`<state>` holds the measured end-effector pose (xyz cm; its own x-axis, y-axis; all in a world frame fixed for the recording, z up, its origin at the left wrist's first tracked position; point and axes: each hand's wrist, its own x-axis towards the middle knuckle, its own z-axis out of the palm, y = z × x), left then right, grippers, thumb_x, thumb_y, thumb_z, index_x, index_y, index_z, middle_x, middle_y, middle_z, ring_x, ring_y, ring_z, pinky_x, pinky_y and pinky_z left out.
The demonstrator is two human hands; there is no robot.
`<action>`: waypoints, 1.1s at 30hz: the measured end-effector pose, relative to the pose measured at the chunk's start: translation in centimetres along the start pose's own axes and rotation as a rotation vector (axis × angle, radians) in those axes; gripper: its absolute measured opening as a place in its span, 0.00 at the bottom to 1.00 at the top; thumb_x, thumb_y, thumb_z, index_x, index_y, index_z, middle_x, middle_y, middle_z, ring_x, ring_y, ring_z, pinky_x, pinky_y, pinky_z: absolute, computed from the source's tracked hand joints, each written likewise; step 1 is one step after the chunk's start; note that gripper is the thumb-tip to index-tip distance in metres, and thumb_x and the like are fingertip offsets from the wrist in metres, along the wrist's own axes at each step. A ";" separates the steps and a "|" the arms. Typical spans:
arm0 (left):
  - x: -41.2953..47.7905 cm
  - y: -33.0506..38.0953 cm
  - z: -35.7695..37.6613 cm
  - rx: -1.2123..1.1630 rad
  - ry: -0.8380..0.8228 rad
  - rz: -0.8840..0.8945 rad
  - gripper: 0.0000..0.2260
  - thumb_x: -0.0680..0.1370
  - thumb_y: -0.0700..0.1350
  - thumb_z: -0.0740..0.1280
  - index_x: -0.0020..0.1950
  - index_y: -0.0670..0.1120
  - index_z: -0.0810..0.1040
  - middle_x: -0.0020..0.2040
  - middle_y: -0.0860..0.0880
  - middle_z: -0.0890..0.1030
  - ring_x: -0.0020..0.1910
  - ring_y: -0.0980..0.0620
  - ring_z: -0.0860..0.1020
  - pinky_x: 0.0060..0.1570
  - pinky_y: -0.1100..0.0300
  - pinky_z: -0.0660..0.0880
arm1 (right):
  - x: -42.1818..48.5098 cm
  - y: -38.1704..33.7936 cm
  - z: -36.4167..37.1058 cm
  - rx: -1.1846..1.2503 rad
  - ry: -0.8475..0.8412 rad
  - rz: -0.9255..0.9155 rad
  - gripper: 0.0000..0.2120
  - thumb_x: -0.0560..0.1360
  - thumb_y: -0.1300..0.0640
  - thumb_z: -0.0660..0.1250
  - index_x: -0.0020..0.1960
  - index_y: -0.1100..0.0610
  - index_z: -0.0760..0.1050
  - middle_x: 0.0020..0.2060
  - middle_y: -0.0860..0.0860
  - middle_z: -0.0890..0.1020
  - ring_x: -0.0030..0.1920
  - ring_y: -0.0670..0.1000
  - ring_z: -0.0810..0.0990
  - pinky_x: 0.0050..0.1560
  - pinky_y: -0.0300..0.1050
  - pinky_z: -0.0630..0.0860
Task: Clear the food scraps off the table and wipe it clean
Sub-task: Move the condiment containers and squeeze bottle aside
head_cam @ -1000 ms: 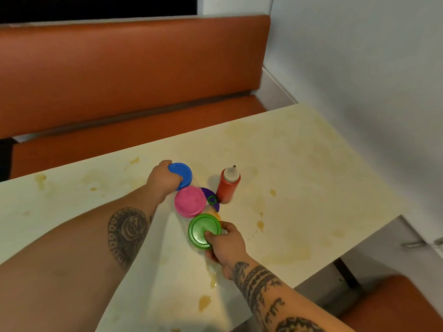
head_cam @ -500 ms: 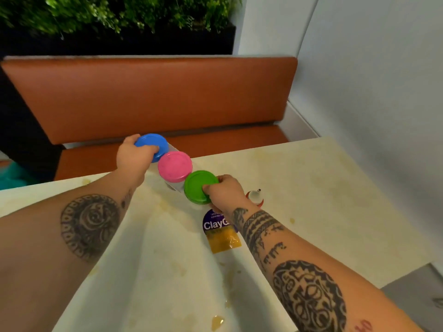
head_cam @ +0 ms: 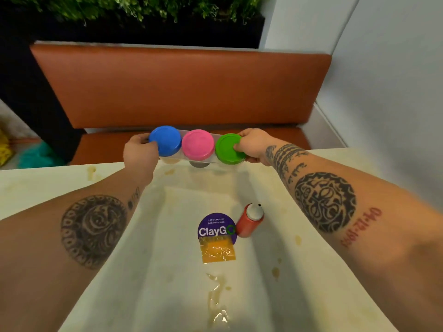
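The left hand [head_cam: 140,152] and right hand [head_cam: 254,146] reach across the stained surface [head_cam: 153,271], each curled round one end of the three-jar rack [head_cam: 197,144] at its far edge. I'd carry it level, clear of the red bottle [head_cam: 249,221]. A sticky spill [head_cam: 217,298] waits nearer.

head: worn on person | faces forward-down over table [head_cam: 167,271] | near view | bench [head_cam: 182,87] beyond
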<state>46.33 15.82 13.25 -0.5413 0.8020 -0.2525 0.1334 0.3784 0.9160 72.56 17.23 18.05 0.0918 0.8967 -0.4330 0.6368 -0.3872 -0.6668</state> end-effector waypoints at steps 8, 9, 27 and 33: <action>-0.5 -2.6 6.3 0.148 0.017 -0.025 0.19 0.80 0.40 0.69 0.71 0.48 0.75 0.61 0.47 0.81 0.51 0.48 0.81 0.53 0.52 0.82 | 6.9 6.1 -1.1 0.016 0.057 -0.045 0.21 0.80 0.59 0.69 0.71 0.57 0.73 0.60 0.56 0.80 0.52 0.54 0.80 0.46 0.48 0.79; -0.4 -3.0 6.8 0.164 0.016 -0.025 0.19 0.80 0.41 0.69 0.71 0.48 0.75 0.62 0.47 0.81 0.51 0.48 0.81 0.52 0.52 0.82 | 7.7 6.6 -1.0 0.031 0.068 -0.056 0.21 0.79 0.60 0.70 0.71 0.57 0.74 0.62 0.57 0.80 0.54 0.54 0.80 0.48 0.47 0.79; 3.4 -6.4 11.6 0.212 -0.014 -0.126 0.19 0.81 0.41 0.69 0.72 0.49 0.75 0.61 0.48 0.81 0.50 0.50 0.80 0.43 0.60 0.77 | 15.4 10.6 2.0 -0.023 0.172 -0.042 0.21 0.79 0.58 0.71 0.71 0.57 0.75 0.65 0.56 0.80 0.63 0.56 0.79 0.60 0.45 0.77; 3.6 -6.5 11.7 0.274 -0.024 -0.107 0.17 0.81 0.41 0.68 0.70 0.49 0.75 0.55 0.51 0.79 0.45 0.52 0.79 0.40 0.61 0.76 | 15.4 11.0 2.4 -0.024 0.199 -0.071 0.21 0.79 0.57 0.71 0.71 0.56 0.75 0.65 0.55 0.81 0.63 0.56 0.80 0.62 0.46 0.77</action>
<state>53.23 21.60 2.76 -0.5446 0.7606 -0.3534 0.2977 0.5693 0.7663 79.19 26.26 2.57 0.1940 0.9470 -0.2559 0.6645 -0.3188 -0.6759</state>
